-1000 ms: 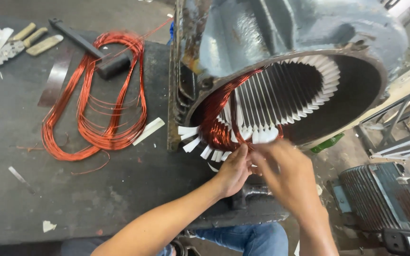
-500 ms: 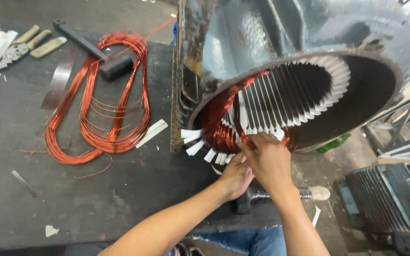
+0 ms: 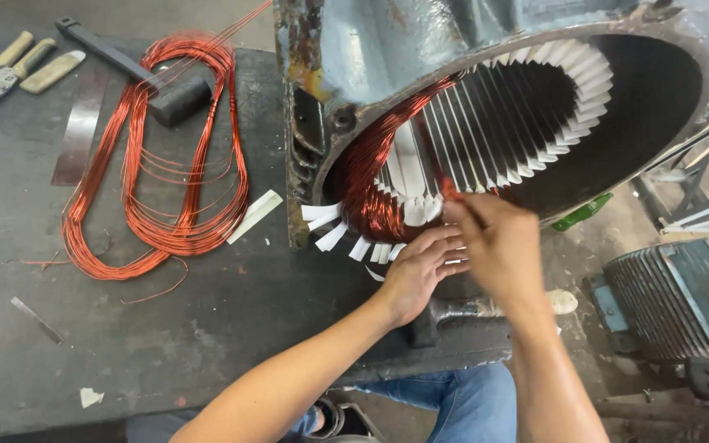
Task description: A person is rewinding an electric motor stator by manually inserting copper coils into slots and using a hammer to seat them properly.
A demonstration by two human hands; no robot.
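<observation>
Dark, scuffed surface (image 3: pixel 207 328) carried a loose red copper wire coil (image 3: pixel 157 156) left. At its right edge, the grey motor stator (image 3: pixel 486 90) overhung; left hand (image 3: pixel 420 271) curled under white slot papers (image 3: pixel 346 234), right hand (image 3: pixel 494 242) pinched copper winding (image 3: pixel 371 189).

Stator housing (image 3: pixel 387 57): cast metal, blue-grey paint chipped, rust at edge. Coil wire (image 3: pixel 371 189) in slots: glossy enamelled copper. Slot liners (image 3: pixel 420 209): matt white paper. Loose wire loops (image 3: pixel 182 148): same shiny copper. Counter (image 3: pixel 166 344): dark, rough, stained. Mallet (image 3: pixel 170 94): matt black.
</observation>
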